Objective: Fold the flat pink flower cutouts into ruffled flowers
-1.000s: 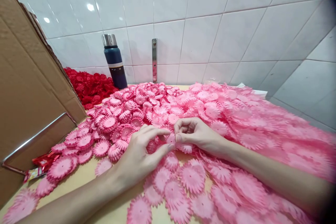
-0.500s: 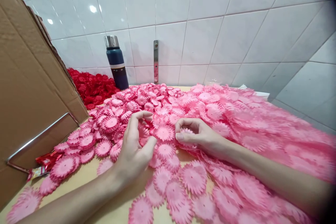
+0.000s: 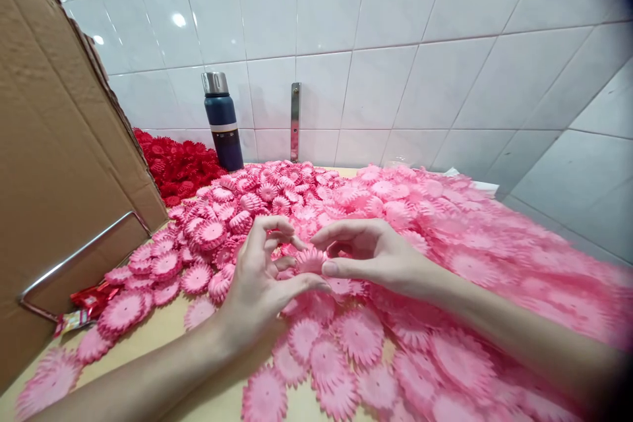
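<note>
No text, label, brand or number is legible: the bottle [image 3: 223,122] shows only a plain pale band, the cardboard box [image 3: 59,145] is unprinted, and the red wrappers' [image 3: 84,303] print is too small.

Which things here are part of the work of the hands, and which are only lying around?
In the work: left hand, right hand, the pink flower piece held between them, the pink flower pile.

Lying about: blue flask, cardboard box, red flower pile, red wrapper.
</note>
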